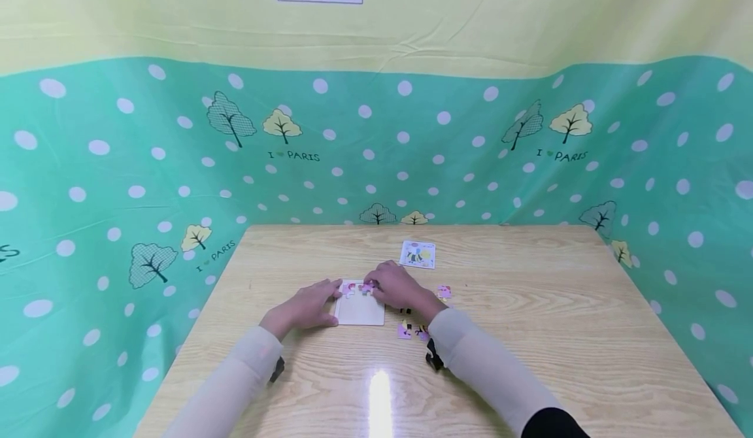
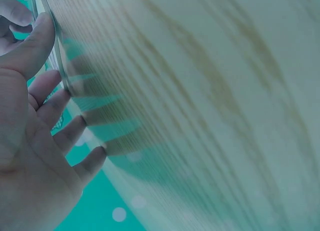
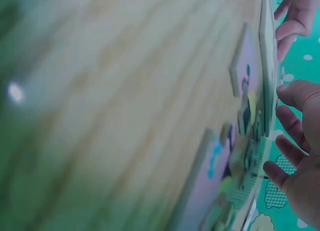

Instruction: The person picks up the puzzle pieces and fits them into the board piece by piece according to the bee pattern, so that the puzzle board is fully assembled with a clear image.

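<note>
Left hand (image 1: pixel 308 306): fingers extended, touching the white board (image 1: pixel 360 310)
Right hand (image 1: pixel 395 286): fingertips at a puzzle piece (image 1: pixel 366 289) (pinching or pressing, cannot tell)
Piece: board's far side
Loose pieces (image 1: pixel 404 331): right of board

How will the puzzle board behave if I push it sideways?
The puzzle board is probably stiff: its edge looks straight in the right wrist view. Lying flat on the table, it would likely slide rather than tip. Its puzzle pieces might shift, with bare board beside them.
</note>
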The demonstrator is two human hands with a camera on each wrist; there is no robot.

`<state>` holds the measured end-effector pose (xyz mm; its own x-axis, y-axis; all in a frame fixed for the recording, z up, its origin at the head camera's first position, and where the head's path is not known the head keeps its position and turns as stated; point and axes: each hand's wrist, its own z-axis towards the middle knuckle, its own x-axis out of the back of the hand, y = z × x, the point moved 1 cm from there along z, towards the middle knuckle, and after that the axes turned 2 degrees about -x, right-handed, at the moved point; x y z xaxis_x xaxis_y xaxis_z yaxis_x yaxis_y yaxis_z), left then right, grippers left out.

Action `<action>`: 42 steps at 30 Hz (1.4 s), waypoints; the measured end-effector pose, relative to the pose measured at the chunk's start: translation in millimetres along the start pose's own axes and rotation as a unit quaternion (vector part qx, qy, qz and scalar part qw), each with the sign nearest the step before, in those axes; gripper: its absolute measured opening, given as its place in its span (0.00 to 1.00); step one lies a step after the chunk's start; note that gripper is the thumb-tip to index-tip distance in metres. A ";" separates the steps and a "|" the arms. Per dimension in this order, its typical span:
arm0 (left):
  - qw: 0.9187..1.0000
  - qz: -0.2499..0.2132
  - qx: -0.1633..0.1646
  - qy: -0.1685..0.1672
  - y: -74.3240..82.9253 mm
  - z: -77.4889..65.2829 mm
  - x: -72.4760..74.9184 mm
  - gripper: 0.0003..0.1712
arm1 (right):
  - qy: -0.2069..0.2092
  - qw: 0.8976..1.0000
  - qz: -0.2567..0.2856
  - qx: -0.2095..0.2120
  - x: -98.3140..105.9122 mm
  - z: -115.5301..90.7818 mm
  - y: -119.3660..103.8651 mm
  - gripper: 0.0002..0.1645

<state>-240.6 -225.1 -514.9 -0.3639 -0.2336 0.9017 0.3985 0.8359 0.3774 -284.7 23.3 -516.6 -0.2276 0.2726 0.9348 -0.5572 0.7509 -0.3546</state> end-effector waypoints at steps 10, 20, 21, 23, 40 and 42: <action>1.000 0.001 -0.001 0.003 -0.3 0.7 -1.1 0.35 | 0.004 1.000 -0.010 -0.002 -7.2 6.6 -8.3 0.18; 1.000 0.007 -0.003 0.002 -0.8 2.9 -4.3 0.35 | 0.001 0.999 -0.042 -0.009 -10.3 9.5 -15.0 0.19; 1.000 0.007 -0.004 0.003 -0.7 2.9 -4.5 0.35 | 0.002 0.999 -0.045 -0.010 -10.5 9.6 -15.1 0.19; 1.000 0.009 -0.005 0.002 -0.5 2.8 -4.3 0.35 | 0.003 0.999 -0.052 -0.012 -10.7 10.2 -15.7 0.19; 1.000 0.009 -0.009 0.013 -0.9 1.9 -2.0 0.35 | -0.006 0.996 -0.090 0.000 -4.7 7.8 -19.9 0.18; 1.000 0.005 -0.010 0.014 -1.1 1.3 -1.8 0.35 | -0.009 0.996 -0.085 0.001 -5.0 7.9 -19.6 0.18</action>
<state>-241.4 -224.9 -517.2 -0.3365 -0.2388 0.9109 0.4183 0.8287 0.3717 -278.9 2.5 -514.4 -0.1442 0.1301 0.9810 -0.5908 0.7839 -0.1908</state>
